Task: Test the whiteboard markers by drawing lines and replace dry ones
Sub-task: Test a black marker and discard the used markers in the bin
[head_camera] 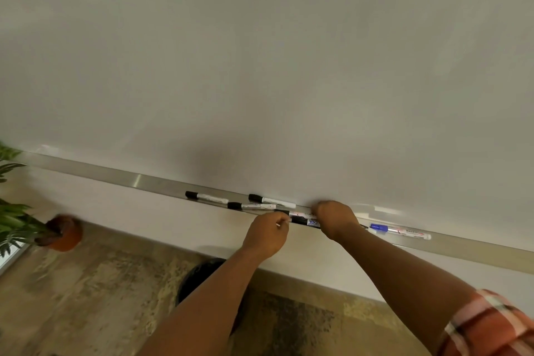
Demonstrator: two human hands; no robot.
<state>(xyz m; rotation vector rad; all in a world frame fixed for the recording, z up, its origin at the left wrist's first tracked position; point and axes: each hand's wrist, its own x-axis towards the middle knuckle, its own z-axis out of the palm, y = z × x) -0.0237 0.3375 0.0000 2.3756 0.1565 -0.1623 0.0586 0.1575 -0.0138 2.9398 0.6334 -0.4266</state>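
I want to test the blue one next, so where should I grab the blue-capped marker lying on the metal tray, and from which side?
Grip the blue-capped marker around its pale barrel, right of the blue cap, so the cap stays free to pull. It lies flat along the metal tray, alone, just right of the right hand. Coming from above and the front with that hand looks easiest, since the whiteboard blocks the back.

Five black-capped markers (206, 197) and one blue-capped marker (400, 230) are being counted on the tray (115, 176); one potted plant (62, 233) is being seen.
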